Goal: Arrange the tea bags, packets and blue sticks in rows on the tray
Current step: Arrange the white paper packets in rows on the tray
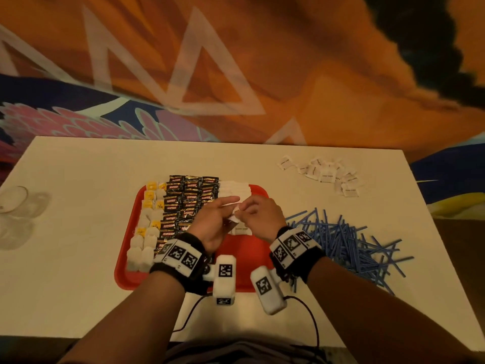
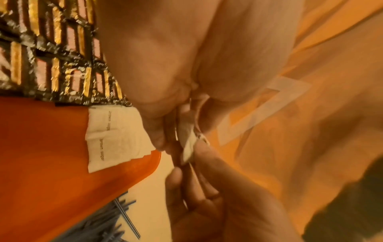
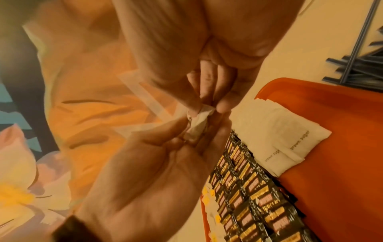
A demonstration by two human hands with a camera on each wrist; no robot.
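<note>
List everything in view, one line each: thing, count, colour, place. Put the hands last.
tray: one, red, centre of the table.
tea bags: many, white with yellow tags, left-hand rows on the tray.
dark packets: many, black with gold and red print, rows in the middle of the tray.
sugar packets on tray: several, white, overlapping row right of the dark packets.
loose sugar packets: a pile, white, far right of the table.
blue sticks: a heap, blue, on the table right of the tray.
glass: at least one, clear, left edge of the table.
table: one, white.
held packet: one, white, pinched between both hands above the tray.
left hand: pinches the held packet.
right hand: pinches the held packet.
</note>
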